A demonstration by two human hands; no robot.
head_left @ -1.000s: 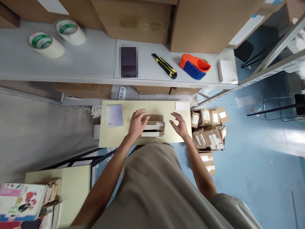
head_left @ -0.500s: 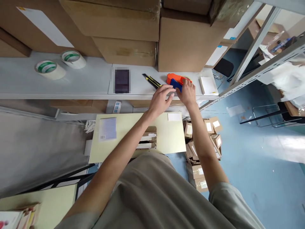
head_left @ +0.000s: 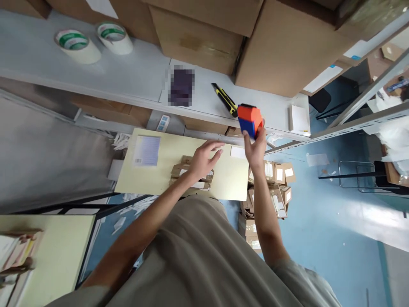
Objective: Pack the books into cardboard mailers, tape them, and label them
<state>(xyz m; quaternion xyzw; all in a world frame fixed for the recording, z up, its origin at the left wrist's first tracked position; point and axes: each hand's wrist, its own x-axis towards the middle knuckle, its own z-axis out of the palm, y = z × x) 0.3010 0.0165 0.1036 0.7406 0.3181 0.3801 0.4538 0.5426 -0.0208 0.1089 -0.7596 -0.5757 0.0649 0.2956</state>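
Observation:
My right hand (head_left: 255,149) is closed around an orange-and-blue label gun (head_left: 248,118), raised at the front edge of the shelf. Its handle is partly hidden by my fingers. My left hand (head_left: 204,161) is open and holds nothing, fingers pointing right. It hovers over the cream table, beside and partly over small flat cardboard boxes (head_left: 179,171) with white labels. A black-and-yellow box cutter (head_left: 224,99) lies on the shelf just left of the label gun.
Two tape rolls (head_left: 78,47) stand at the left of the grey shelf (head_left: 140,70), below large cartons (head_left: 198,38). A white paper stack (head_left: 299,119) lies at its right end. The cream table (head_left: 228,183) carries a printed sheet (head_left: 147,150). Labelled boxes (head_left: 278,172) are piled on the floor at right.
The label gun has been lifted off the shelf by my right hand and turned toward me. My left hand has drawn back from the shelf to above the table. The view has shifted.

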